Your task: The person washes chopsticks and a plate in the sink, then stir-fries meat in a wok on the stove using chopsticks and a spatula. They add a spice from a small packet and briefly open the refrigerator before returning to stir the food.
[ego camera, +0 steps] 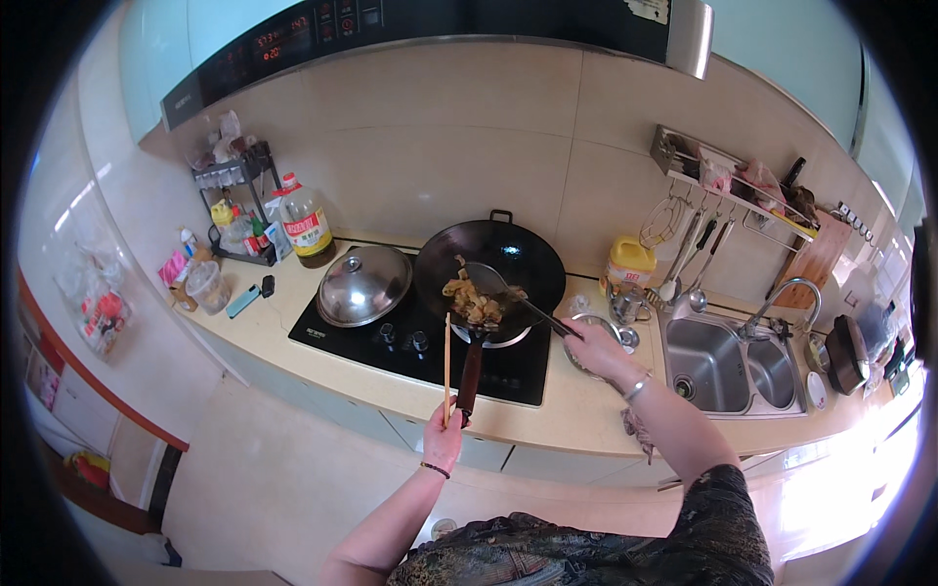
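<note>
A black wok [513, 253] sits over the right burner of a black gas hob [359, 366], with browned food [473, 300] in its lower part. My left hand [443, 436] is closed on the end of the wok's wooden handle [470, 373] and also holds wooden chopsticks [448, 359] that point up towards the wok. In my right hand [602, 351] is a metal ladle [535, 309], its bowl resting in or just above the food. Left of the wok, a domed steel lid [365, 286] covers the left burner area.
An oil bottle [306, 227] and a small condiment rack [242, 172] stand at the back left. A phone [243, 301] lies nearer the edge. Right of the hob are a metal bowl [571, 351], a yellow jug [629, 262] and a double sink [707, 362]. Utensils hang below a wall rack [733, 192].
</note>
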The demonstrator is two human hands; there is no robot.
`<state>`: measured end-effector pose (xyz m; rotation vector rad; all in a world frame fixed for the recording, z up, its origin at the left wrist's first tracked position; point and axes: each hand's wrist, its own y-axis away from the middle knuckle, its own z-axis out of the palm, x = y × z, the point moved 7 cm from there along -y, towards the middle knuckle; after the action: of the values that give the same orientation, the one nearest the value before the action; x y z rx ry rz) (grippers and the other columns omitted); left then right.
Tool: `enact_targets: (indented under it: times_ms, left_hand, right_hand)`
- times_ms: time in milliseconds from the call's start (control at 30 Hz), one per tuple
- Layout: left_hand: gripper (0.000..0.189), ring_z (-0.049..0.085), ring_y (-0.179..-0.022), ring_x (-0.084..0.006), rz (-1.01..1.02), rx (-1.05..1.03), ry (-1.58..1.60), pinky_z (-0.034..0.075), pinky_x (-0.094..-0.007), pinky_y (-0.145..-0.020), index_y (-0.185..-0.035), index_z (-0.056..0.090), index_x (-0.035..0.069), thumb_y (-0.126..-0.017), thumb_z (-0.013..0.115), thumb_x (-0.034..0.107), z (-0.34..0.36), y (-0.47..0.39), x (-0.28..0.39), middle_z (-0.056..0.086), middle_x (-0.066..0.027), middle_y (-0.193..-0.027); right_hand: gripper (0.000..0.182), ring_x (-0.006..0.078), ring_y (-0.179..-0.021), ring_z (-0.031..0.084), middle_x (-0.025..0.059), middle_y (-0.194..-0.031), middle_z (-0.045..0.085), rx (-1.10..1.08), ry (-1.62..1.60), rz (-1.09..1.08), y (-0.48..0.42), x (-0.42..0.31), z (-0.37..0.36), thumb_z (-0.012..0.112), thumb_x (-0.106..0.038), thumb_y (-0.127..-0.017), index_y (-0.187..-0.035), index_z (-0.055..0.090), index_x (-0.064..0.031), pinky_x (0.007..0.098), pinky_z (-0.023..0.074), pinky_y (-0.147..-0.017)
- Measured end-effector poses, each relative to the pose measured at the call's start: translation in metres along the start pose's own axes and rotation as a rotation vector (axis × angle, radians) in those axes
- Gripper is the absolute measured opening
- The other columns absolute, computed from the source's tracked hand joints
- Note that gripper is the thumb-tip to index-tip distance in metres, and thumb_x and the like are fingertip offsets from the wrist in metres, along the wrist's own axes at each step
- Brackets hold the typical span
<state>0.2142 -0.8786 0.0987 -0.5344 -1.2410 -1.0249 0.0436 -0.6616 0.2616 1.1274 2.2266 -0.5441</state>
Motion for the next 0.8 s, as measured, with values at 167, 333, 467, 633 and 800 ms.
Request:
enact_targets:
  times_ms: [167,333,467,633,800]
  left_hand:
    - [0.027,0.055,-0.061,-0.0032,0.047,0.043,0.110,0.029,-0.0157,-0.044,-0.119,0.048,0.010,-0.092,0.046,0.015,-0.007,0.001,-0.001,0.058,0.0003,-0.073]
    - [0.026,0.055,-0.062,-0.0034,0.073,0.024,0.006,0.029,-0.0159,-0.044,-0.118,0.049,0.009,-0.092,0.046,0.014,-0.001,0.001,0.000,0.059,-0.0001,-0.075]
    - [0.034,0.053,-0.064,-0.0036,0.130,-0.023,-0.170,0.036,-0.0166,-0.050,-0.119,0.049,0.007,-0.086,0.056,0.010,-0.006,0.000,0.009,0.058,-0.0001,-0.077]
    - [0.039,0.051,-0.063,-0.0037,0.120,-0.103,-0.130,0.038,-0.0162,-0.052,-0.120,0.049,0.007,-0.084,0.061,0.009,-0.005,0.000,0.012,0.056,0.0009,-0.077]
    - [0.033,0.041,-0.051,-0.0030,-0.022,-0.138,0.044,0.032,-0.0161,-0.045,-0.119,0.047,0.009,-0.087,0.054,0.008,-0.006,0.004,0.003,0.060,-0.0024,-0.076]
  right_hand:
    - [0.039,0.0368,-0.085,0.059,0.0239,-0.091,0.060,-0.162,0.038,-0.023,0.041,-0.020,0.002,0.048,-0.018,-0.086,-0.122,0.047,-0.0043,0.0398,0.0463,-0.077]
    - [0.040,0.0387,-0.084,0.059,0.0250,-0.090,0.060,-0.091,0.243,-0.008,0.011,0.011,0.028,0.048,-0.016,-0.085,-0.123,0.045,-0.0032,0.0443,0.0469,-0.077]
    - [0.040,0.0394,-0.082,0.059,0.0255,-0.089,0.060,0.068,0.255,-0.015,-0.030,0.028,0.035,0.048,-0.015,-0.084,-0.122,0.045,-0.0022,0.0461,0.0470,-0.075]
    - [0.038,0.0394,-0.082,0.060,0.0245,-0.087,0.061,0.173,0.392,0.064,-0.072,0.011,0.024,0.047,-0.018,-0.085,-0.120,0.046,-0.0035,0.0461,0.0480,-0.074]
    - [0.039,0.0374,-0.087,0.059,0.0220,-0.093,0.061,0.133,0.413,0.150,-0.127,0.006,0.050,0.046,-0.020,-0.086,-0.123,0.045,-0.0080,0.0453,0.0475,-0.077]
